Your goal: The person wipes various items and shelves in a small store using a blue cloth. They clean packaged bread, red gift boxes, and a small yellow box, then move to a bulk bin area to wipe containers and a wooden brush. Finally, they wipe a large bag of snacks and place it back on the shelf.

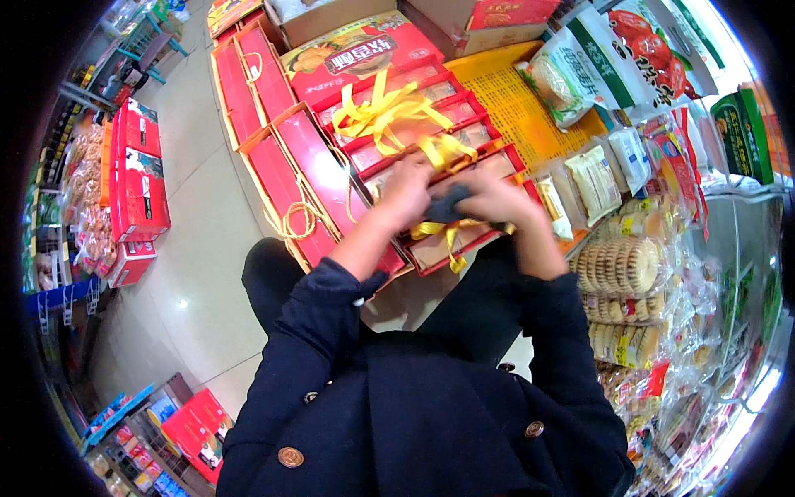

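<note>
My left hand (406, 192) is over a row of red gift boxes with clear-looking tops, its fingers curled beside a yellow ribbon (447, 152). What those fingers hold, if anything, is hidden. My right hand (501, 201) is smeared by motion and closed at a small dark, soft-looking thing (448, 205) between the two hands. The kind of that thing does not show. Another yellow ribbon end (455, 248) hangs over the nearest red box (431, 263), below my hands. A loose bundle of yellow ribbons (385, 112) lies on the boxes farther off.
Red gift bags with gold cord handles (300, 222) stand at the left of the boxes. Behind them lies a large red carton (364, 51). Packaged snacks and wrapped round biscuits (617, 265) fill the right side. Red boxes (141, 170) stand across the tiled floor (195, 207).
</note>
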Demonstrator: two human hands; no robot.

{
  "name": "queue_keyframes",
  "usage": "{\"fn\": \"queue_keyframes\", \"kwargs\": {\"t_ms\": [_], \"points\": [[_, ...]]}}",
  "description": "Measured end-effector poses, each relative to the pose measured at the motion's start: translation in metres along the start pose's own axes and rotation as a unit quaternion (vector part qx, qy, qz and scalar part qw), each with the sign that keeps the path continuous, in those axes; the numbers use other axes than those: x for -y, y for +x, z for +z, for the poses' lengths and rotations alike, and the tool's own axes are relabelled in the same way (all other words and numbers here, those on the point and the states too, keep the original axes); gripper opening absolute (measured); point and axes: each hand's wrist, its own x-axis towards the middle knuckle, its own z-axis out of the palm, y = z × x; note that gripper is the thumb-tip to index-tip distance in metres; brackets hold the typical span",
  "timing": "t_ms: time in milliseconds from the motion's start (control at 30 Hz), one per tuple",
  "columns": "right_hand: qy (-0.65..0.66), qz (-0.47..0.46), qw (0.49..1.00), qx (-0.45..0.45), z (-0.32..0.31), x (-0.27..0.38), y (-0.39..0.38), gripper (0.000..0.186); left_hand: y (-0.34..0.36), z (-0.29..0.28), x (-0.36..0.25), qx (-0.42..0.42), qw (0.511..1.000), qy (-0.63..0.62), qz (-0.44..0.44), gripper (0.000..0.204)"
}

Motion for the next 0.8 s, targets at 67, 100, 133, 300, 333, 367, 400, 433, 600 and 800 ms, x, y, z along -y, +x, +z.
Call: {"fn": "queue_keyframes", "kwargs": {"t_ms": [67,100,133,300,333,367,400,433,600,800], "points": [[0.074,0.104,0.985,-0.114,-0.046,-0.010,-0.022,0.030,-0.021,0.003,-0.029,0.044,0.992,0.115,0.026,0.028],[0.123,0.153,0.962,-0.190,-0.062,-0.015,-0.030,0.028,-0.034,0.012,-0.042,0.075,0.977,0.197,0.038,0.027],[0.133,0.146,0.954,-0.227,-0.072,-0.015,-0.028,0.026,-0.038,0.003,-0.059,0.136,0.962,0.237,0.018,0.030],[-0.308,0.146,0.903,-0.261,-0.063,-0.055,0.030,0.021,-0.066,0.043,-0.082,0.124,0.973,0.190,0.030,0.056],[-0.393,0.214,0.874,-0.190,-0.052,-0.051,0.043,0.021,-0.070,0.043,-0.085,0.118,0.978,0.171,0.023,0.058],[-0.472,0.278,0.829,-0.116,-0.039,-0.047,0.057,0.021,-0.073,0.044,-0.086,0.113,0.982,0.151,0.018,0.060],[-0.496,0.291,0.812,-0.095,-0.027,-0.040,0.070,0.021,-0.077,0.044,-0.083,0.111,0.979,0.168,0.038,0.065],[-0.489,0.290,0.819,-0.081,-0.017,-0.026,0.081,0.021,-0.077,0.047,-0.077,0.101,0.970,0.216,0.049,0.065],[-0.411,0.137,0.898,0.073,0.060,0.037,0.110,0.022,-0.072,0.077,-0.050,-0.064,0.990,0.096,0.076,0.056],[0.277,0.121,0.945,0.124,0.050,0.005,0.112,0.030,-0.053,0.050,-0.048,0.140,0.989,0.027,-0.049,0.035]]}}
